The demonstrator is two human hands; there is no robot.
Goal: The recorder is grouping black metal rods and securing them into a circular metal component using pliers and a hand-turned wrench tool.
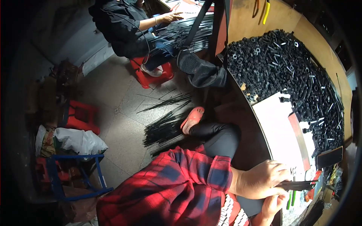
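My left hand (262,179), at the end of a red plaid sleeve, is closed around a bundle of thin black rods (298,185). The rods point to the right over the bright worktop. Just below it, my right hand (273,206) meets the near end of the same bundle, its fingers curled and partly hidden by the left hand. Beneath the rods lies a tool with green handles (291,199). A flat reddish strip (299,141) rests on the white board (277,128) beyond my hands.
Small black tubular parts (279,64) are heaped across the far worktop. A dark phone (330,157) lies at the right. More black rods (162,130) lie on the floor near my red sandal (193,116). Another person (120,26) sits on a red stool (145,77) by a rod pile (188,32).
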